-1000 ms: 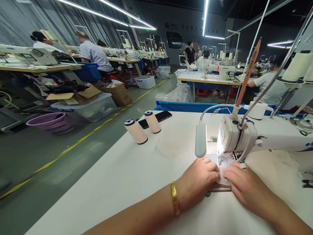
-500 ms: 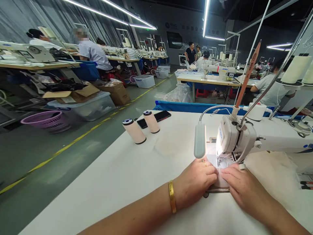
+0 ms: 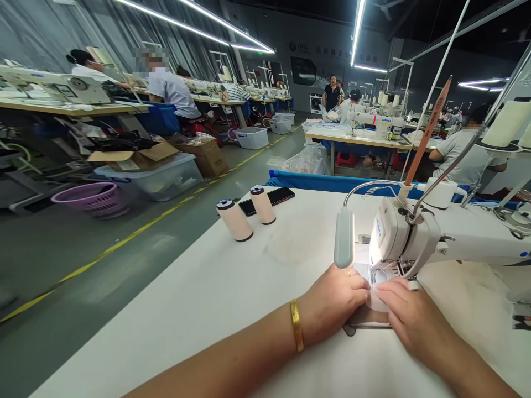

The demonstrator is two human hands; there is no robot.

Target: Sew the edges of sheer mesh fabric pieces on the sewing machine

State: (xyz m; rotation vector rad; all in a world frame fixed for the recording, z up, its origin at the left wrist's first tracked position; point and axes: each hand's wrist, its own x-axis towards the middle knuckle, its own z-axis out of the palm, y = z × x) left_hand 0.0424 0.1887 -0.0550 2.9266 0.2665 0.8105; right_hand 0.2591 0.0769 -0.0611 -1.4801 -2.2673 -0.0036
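Observation:
A small piece of thin white fabric lies at the needle area of a white sewing machine. My left hand, with a gold bracelet and a ring, has its fingers curled on the fabric's left edge. On the right edge, my right hand holds the fabric with bent fingers pressed together, close under the machine head. The fingertips of both hands are partly hidden. A small lamp on a bendable neck lights the spot from the left.
Two cones of pale pink thread and a black phone stand and lie on the white table. Sheer beige fabric spreads right of my hand. A brown pencil sticks up from the machine. Other people sit at machines beyond.
The white fabric's near edge has shifted away from me toward the needle, baring more of the brownish plate. Both hands keep nearly the same place; the whole view has shifted slightly.

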